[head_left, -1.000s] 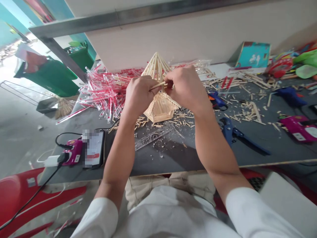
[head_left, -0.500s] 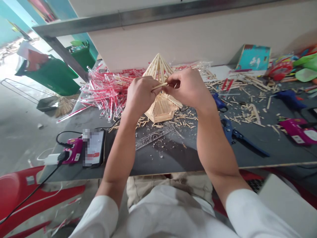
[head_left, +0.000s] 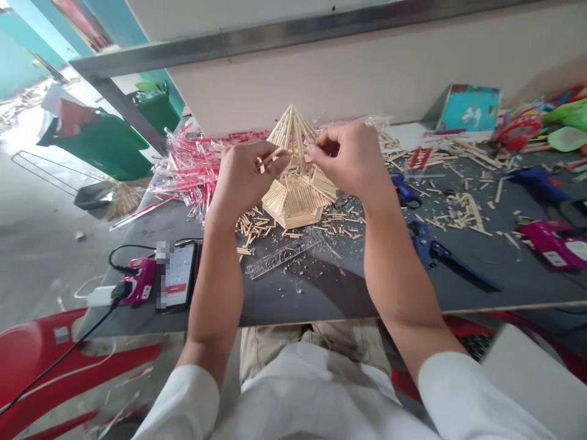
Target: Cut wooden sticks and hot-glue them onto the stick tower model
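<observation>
A model built of pale wooden sticks (head_left: 301, 206) stands on the dark table, with a pointed roof (head_left: 292, 122) above a many-sided base. At the left side of the roof my left hand (head_left: 243, 174) is closed, pinching a short wooden stick (head_left: 272, 159) between thumb and fingers. My right hand (head_left: 352, 157) is at the roof's right side, thumb and fingertips pressed together. Whatever lies between those fingertips is too small or hidden to make out. Cut stick pieces (head_left: 254, 227) and a clear ruler (head_left: 282, 256) lie in front of the model.
Red-and-clear plastic wrappers (head_left: 183, 168) are heaped at the left. Blue cutters (head_left: 452, 263), a blue glue gun (head_left: 539, 183) and a magenta power adapter (head_left: 553, 244) lie to the right. A phone (head_left: 178, 275) and another magenta adapter (head_left: 142, 280) sit at the front left.
My hands have moved apart. Both were at the stick before; now it stays in my left hand, which has shifted left, and my right hand is off it. More of the model shows.
</observation>
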The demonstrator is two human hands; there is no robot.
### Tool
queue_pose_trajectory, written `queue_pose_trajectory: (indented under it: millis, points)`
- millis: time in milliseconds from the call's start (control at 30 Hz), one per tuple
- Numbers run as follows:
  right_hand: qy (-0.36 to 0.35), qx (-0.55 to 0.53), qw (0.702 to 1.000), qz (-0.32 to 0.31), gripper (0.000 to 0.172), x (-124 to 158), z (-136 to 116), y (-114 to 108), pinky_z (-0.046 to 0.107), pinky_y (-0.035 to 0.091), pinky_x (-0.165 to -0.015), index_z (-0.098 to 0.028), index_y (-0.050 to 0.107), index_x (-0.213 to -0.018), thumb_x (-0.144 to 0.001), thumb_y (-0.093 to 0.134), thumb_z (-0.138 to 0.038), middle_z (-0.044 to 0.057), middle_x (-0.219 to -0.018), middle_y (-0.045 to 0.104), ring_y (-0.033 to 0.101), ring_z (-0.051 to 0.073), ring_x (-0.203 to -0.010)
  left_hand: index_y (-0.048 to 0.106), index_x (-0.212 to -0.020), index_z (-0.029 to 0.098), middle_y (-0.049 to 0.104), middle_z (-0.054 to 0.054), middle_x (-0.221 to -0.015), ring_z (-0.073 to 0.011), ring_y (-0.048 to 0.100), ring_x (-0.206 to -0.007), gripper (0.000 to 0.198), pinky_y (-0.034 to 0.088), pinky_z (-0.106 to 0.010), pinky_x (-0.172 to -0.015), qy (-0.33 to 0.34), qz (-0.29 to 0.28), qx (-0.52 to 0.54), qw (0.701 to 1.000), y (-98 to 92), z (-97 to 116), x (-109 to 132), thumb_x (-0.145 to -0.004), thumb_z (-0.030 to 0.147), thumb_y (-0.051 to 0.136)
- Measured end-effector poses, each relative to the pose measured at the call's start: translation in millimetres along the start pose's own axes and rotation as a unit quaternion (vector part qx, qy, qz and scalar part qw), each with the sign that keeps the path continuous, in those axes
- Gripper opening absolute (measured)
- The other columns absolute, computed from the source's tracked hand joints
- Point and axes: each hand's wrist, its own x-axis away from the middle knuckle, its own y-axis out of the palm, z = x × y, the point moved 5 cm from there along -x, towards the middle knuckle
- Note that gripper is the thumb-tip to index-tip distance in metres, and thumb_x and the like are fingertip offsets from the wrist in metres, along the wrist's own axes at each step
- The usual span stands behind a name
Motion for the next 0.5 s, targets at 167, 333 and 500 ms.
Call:
queue_pose_trajectory:
  millis: [167,333,500]
  points:
    - [0.002,-0.016,0.999,0.029,0.024,5.6,4.3,-27.2,0.034,0.048,-0.063,-0.023,0.065,-0.073,-0.093,0.064,-0.036,0.004,-0.071,0.070,0.064,0.020,-0.066,0.064,-0.129,0.020,0.069,-0.007,-0.107,-0.0152,0.063,-0.091,0.034,0.051,-0.028,-0.074,0.011,-0.029,0.097,0.995,-7.2,-7.5,2.7,-0.103,0.034,0.046]
    - [0.004,-0.030,0.999,0.027,0.031,11.6,4.9,-40.8,0.033,0.049,-0.060,-0.024,0.066,-0.073,-0.093,0.066,-0.048,0.003,-0.064,0.067,0.067,0.021,-0.068,0.064,-0.120,0.016,0.070,-0.006,-0.092,-0.0109,0.063,-0.073,0.028,0.051,-0.026,-0.066,0.025,-0.115,0.200,0.973,2.6,10.0,6.5,-0.104,0.025,0.042]
    - [-0.017,-0.072,0.996,0.058,0.020,9.0,12.5,-35.3,0.034,0.055,-0.066,-0.025,0.072,-0.086,-0.091,0.070,-0.045,0.004,-0.085,0.076,0.069,0.020,-0.074,0.055,-0.097,0.016,0.075,-0.009,-0.095,-0.0127,0.071,-0.076,0.017,0.055,-0.026,-0.067,-0.050,-0.154,0.213,0.964,33.3,35.2,12.2,-0.103,0.021,0.040]
